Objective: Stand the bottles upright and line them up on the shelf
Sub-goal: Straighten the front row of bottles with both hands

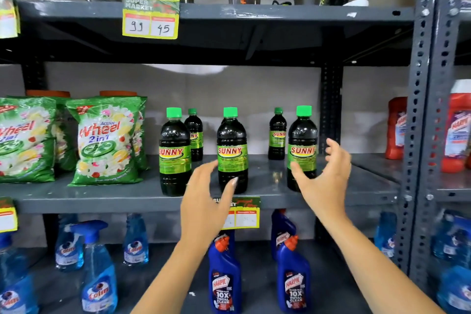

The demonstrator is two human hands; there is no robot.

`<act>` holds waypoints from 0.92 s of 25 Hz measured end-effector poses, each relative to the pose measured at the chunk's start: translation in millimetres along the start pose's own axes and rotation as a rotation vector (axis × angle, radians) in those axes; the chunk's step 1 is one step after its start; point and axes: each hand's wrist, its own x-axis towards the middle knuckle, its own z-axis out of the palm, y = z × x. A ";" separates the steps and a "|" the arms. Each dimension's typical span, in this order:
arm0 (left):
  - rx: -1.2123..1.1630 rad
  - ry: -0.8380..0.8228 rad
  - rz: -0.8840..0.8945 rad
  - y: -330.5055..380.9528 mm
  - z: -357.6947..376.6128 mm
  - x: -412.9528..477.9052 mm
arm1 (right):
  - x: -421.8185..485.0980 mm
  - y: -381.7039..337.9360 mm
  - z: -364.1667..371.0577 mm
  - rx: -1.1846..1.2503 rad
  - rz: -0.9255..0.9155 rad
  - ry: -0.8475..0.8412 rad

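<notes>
Green detergent bags [104,140] fill the left of the grey metal middle shelf [89,197]. To their right, five dark bottles with green caps stand upright: three large ones along the front edge, the left front bottle [175,151], the middle front bottle [232,150] and the right front bottle [302,148], and two smaller ones behind, the left rear bottle [194,134] and the right rear bottle [277,134]. The left hand [204,201] is spread wide and empty, its fingers in front of the base of the middle front bottle; actual contact cannot be told. The right hand [325,176] is also wide and empty, cupped around the right front bottle with thumb near its label.
</notes>
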 end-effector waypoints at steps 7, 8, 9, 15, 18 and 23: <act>0.065 -0.056 -0.250 -2.9 39.8 10.0 | 3.4 26.9 -3.5 -0.163 0.212 -0.368; 0.072 -0.047 -0.263 -4.0 38.8 10.6 | 4.5 27.5 -4.0 -0.169 0.205 -0.376; 0.074 -0.049 -0.275 -4.7 37.2 11.1 | 5.6 28.5 -4.7 -0.169 0.201 -0.390; 0.048 -0.034 -0.268 0.8 32.1 11.0 | 8.4 32.4 -6.0 -0.139 0.164 -0.447; 0.044 -0.039 -0.273 0.9 32.4 11.1 | 9.4 33.0 -7.0 -0.107 0.162 -0.462; 0.035 -0.051 -0.261 4.4 30.8 8.0 | 10.0 38.8 -3.8 -0.103 0.133 -0.485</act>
